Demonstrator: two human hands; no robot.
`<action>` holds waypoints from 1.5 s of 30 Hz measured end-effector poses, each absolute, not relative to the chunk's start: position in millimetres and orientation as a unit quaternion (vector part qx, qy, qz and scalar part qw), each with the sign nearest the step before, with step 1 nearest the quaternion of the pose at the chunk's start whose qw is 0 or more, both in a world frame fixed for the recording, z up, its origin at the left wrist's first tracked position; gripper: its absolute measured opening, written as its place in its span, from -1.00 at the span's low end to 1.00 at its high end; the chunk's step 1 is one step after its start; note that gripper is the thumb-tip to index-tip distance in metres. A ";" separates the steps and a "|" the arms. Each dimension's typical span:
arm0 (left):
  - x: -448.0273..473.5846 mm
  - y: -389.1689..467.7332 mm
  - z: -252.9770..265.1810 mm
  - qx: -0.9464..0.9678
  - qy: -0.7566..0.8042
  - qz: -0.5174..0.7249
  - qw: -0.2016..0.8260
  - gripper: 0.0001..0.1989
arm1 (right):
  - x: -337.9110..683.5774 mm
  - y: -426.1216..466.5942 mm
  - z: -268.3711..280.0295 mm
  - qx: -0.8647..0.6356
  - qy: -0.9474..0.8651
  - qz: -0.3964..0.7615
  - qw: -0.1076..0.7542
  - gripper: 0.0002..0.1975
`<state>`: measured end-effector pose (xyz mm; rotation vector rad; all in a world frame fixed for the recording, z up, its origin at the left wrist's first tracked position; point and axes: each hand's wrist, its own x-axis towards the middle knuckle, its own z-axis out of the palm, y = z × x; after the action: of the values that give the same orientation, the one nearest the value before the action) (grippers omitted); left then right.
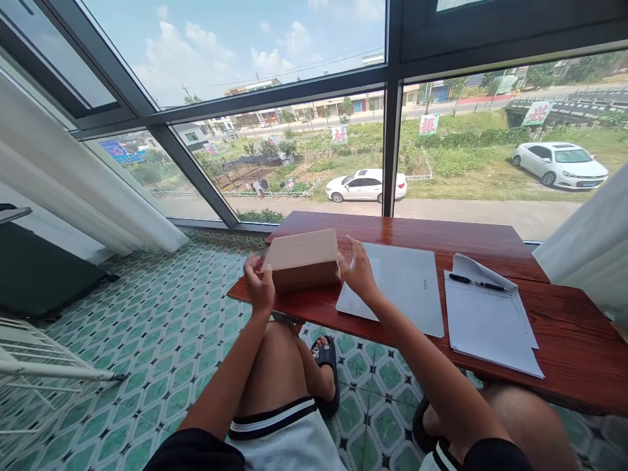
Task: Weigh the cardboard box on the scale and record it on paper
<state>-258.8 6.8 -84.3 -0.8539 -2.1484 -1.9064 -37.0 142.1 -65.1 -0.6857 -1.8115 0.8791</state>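
Both hands clamp the brown rectangular cardboard box point(303, 259) by its ends, left hand point(259, 286) and right hand point(358, 269) in a firm grip. It rests between them at the near left edge of the red-brown wooden worktop point(564, 327), touching a closed grey laptop point(402, 284); a nudge could tip it onto the green patterned floor tiles point(161, 327).

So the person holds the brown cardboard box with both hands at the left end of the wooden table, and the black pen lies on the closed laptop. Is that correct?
Not quite. In the head view both hands, left hand and right hand, do hold the cardboard box at the left end of the table. But the pen lies on the sheets of paper, beside the laptop, not on it.
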 end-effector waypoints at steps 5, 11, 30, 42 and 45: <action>-233.5 2.6 -52.9 -0.395 -0.681 -0.572 0.231 -0.47 | 15.9 156.8 -42.7 -0.277 -0.751 0.322 0.505 -0.60; -175.4 23.9 -18.7 -0.550 -0.594 -0.516 0.280 -0.54 | 87.7 168.6 -18.4 -0.312 -0.702 0.314 0.558 -0.66; 42.2 88.2 -32.9 -0.880 -0.189 -0.322 0.295 -0.52 | 258.8 184.0 -53.5 -0.456 -0.713 0.136 0.515 -0.77; 125.5 97.4 -79.0 -0.950 -0.069 -0.154 0.264 -0.66 | 289.2 189.7 -88.3 -0.558 -0.798 -0.058 0.222 -0.75; 133.5 96.9 -87.2 -0.957 -0.066 -0.125 0.252 -0.65 | 294.8 191.1 -95.1 -0.565 -0.794 -0.046 0.218 -0.70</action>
<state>133.5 96.9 -87.2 -2.6043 -0.1805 -0.3408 294.8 191.1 -95.1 -1.5648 -2.1988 -0.1279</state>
